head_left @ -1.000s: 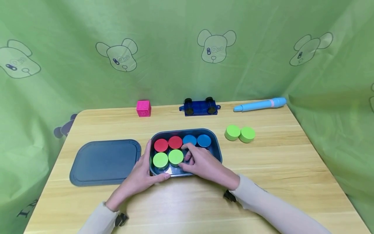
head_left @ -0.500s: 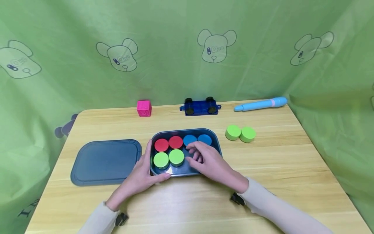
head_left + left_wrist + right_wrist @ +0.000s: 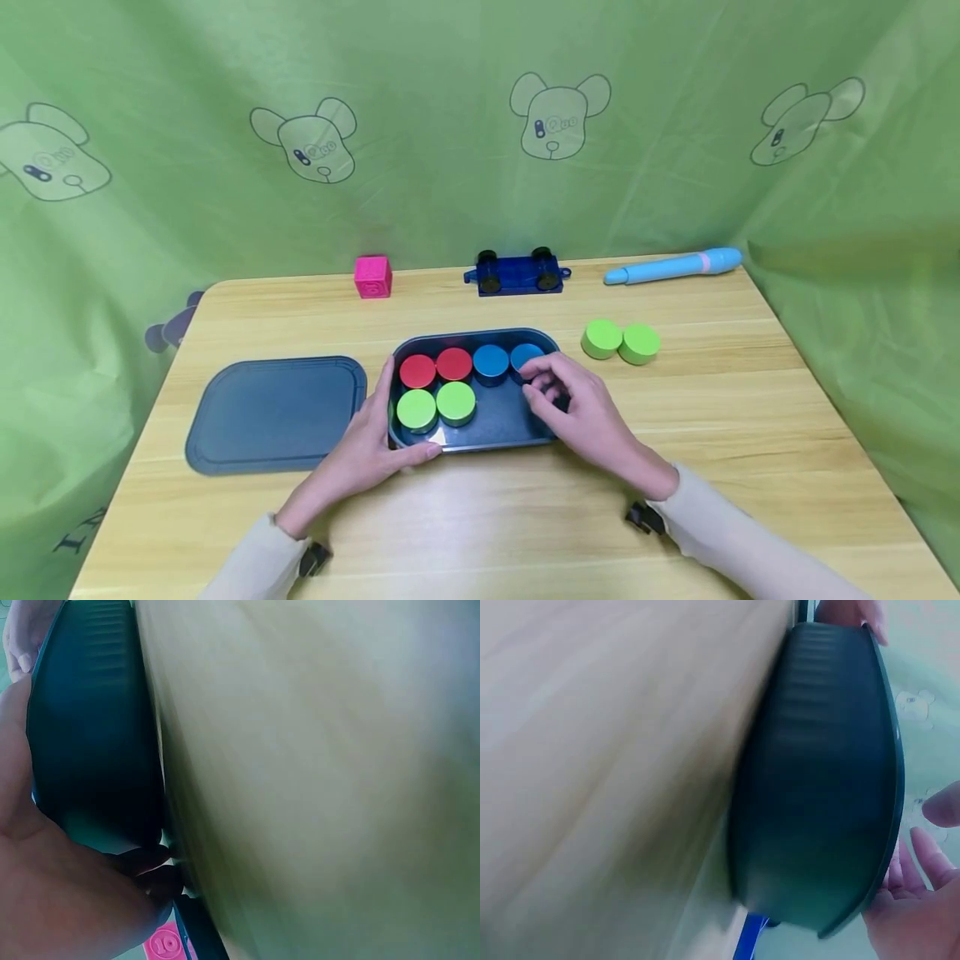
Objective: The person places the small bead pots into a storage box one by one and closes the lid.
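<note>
A dark blue rectangular box (image 3: 506, 421) stands uncovered at the middle of the table. My left hand (image 3: 363, 454) grips its left end, thumb on the front rim; the left wrist view shows fingers around the box wall (image 3: 94, 735). Inside are two red discs (image 3: 454, 364) and two blue discs (image 3: 491, 365) along the back, with two green discs (image 3: 456, 403) at front left. Over the box's right end is my right hand (image 3: 588, 417), fingers loosely bent and nothing held. It partly covers the right blue disc (image 3: 523, 357).
Left of the box lies a flat dark lid (image 3: 273, 417). Two more green discs (image 3: 602, 339) sit behind and right of the box. A pink cube (image 3: 372, 277), a blue toy car chassis (image 3: 519, 275) and a light-blue pen (image 3: 675, 267) line the back edge.
My right hand has let go of the second green disc and moved right across the box. That disc stays beside the first green one. My left hand keeps its hold.
</note>
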`<state>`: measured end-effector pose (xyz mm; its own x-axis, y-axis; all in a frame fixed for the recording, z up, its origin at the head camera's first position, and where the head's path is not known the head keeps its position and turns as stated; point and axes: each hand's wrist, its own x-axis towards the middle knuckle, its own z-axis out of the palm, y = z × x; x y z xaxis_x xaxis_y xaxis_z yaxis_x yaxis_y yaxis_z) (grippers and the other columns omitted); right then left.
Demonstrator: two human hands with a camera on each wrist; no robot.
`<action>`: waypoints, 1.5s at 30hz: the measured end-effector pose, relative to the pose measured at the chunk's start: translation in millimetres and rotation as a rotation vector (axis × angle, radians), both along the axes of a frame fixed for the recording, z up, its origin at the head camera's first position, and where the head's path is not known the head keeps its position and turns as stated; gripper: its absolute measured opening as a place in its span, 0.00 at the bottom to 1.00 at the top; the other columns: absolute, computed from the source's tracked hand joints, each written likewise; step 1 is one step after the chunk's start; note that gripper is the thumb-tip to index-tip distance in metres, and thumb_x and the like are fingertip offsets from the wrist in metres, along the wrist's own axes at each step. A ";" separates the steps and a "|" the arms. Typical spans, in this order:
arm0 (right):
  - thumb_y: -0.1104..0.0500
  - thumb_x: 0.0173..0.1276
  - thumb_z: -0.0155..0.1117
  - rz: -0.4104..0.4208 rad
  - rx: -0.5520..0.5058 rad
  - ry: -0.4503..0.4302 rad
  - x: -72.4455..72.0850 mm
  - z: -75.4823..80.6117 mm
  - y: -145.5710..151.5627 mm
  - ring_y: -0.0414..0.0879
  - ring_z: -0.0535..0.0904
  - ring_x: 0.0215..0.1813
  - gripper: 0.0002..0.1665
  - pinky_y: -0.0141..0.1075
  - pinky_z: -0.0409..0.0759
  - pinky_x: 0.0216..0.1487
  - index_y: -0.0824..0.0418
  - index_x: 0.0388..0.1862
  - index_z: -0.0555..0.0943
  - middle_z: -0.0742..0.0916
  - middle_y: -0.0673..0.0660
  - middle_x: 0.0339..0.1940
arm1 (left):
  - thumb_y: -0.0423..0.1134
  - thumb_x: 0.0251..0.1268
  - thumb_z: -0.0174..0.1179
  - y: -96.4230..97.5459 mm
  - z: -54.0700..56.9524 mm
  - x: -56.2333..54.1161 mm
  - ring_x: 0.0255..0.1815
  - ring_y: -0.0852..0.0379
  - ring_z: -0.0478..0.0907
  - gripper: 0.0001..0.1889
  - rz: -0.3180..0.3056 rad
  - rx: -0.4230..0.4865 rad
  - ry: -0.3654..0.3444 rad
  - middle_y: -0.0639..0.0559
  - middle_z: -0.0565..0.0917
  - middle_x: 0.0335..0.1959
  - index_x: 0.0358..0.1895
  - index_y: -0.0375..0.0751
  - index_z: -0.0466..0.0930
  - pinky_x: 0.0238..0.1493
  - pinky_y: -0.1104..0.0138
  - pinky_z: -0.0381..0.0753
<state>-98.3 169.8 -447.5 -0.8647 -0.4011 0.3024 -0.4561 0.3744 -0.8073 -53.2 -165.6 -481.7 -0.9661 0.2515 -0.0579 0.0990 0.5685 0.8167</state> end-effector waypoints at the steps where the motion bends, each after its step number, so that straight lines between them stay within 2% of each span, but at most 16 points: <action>1: 0.67 0.78 0.69 -0.004 -0.009 0.003 0.3 -0.5 3.4 0.44 0.84 0.45 0.11 0.32 0.85 0.44 0.60 0.57 0.85 0.88 0.53 0.48 | 0.60 0.63 0.79 0.0 -0.1 0.0 0.86 0.29 0.52 0.70 0.001 -0.004 -0.001 0.40 0.53 0.89 0.92 0.54 0.29 0.72 0.23 0.59; 7: 0.69 0.79 0.66 -0.037 -0.026 0.033 1.3 -1.0 23.3 0.45 0.82 0.43 0.11 0.30 0.82 0.44 0.59 0.56 0.85 0.87 0.57 0.44 | 0.63 0.63 0.78 -1.1 -0.1 0.4 0.86 0.30 0.50 0.71 0.004 -0.022 -0.014 0.41 0.50 0.90 0.92 0.57 0.28 0.73 0.23 0.55; 16: 0.74 0.76 0.67 -0.158 -0.040 0.069 -4.2 -0.7 60.9 0.44 0.83 0.44 0.14 0.28 0.82 0.43 0.65 0.57 0.85 0.88 0.55 0.46 | 0.63 0.64 0.77 -0.2 -1.4 0.7 0.86 0.28 0.48 0.70 0.000 -0.029 -0.014 0.42 0.49 0.90 0.92 0.56 0.28 0.74 0.21 0.50; 23: 0.74 0.76 0.67 -0.244 -0.038 0.020 -5.6 0.1 91.9 0.44 0.81 0.43 0.15 0.26 0.80 0.39 0.68 0.58 0.84 0.87 0.60 0.45 | 0.62 0.64 0.78 0.8 -0.2 1.1 0.86 0.29 0.50 0.70 0.000 -0.015 0.003 0.40 0.50 0.90 0.92 0.55 0.29 0.73 0.22 0.53; 34: 0.67 0.78 0.70 -0.357 0.053 -0.062 -9.2 -8.1 122.1 0.43 0.81 0.39 0.18 0.26 0.80 0.34 0.67 0.63 0.82 0.86 0.61 0.46 | 0.62 0.64 0.78 1.9 -0.8 0.8 0.86 0.29 0.50 0.70 0.003 -0.022 -0.011 0.42 0.50 0.90 0.92 0.56 0.28 0.73 0.22 0.55; 37: 0.63 0.78 0.72 -0.405 0.093 -0.082 -13.9 -8.8 128.0 0.42 0.80 0.42 0.22 0.23 0.79 0.38 0.68 0.66 0.79 0.85 0.62 0.50 | 0.63 0.64 0.78 2.4 -0.9 0.7 0.86 0.29 0.50 0.70 0.003 -0.023 -0.019 0.42 0.49 0.90 0.92 0.57 0.28 0.73 0.22 0.55; 40: 0.58 0.78 0.74 -0.433 0.129 -0.112 -19.7 -9.4 133.8 0.46 0.79 0.49 0.29 0.20 0.78 0.42 0.70 0.70 0.75 0.81 0.66 0.58 | 0.63 0.63 0.78 2.5 -0.8 0.8 0.86 0.28 0.50 0.70 0.006 -0.029 -0.022 0.41 0.50 0.90 0.92 0.57 0.28 0.73 0.22 0.55; 45: 0.55 0.78 0.75 -0.424 0.173 -0.161 -29.2 -10.5 141.2 0.60 0.76 0.58 0.41 0.19 0.75 0.44 0.73 0.78 0.67 0.72 0.75 0.69 | 0.63 0.63 0.78 1.9 -0.3 1.2 0.85 0.27 0.51 0.70 0.014 -0.036 -0.017 0.39 0.51 0.89 0.92 0.57 0.29 0.72 0.22 0.57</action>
<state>-127.5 311.0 -457.9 -0.9932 -0.0357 0.1110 -0.1083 0.6352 -0.7648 -52.0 -163.7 -482.0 -0.9683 0.2357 -0.0830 0.0774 0.5987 0.7972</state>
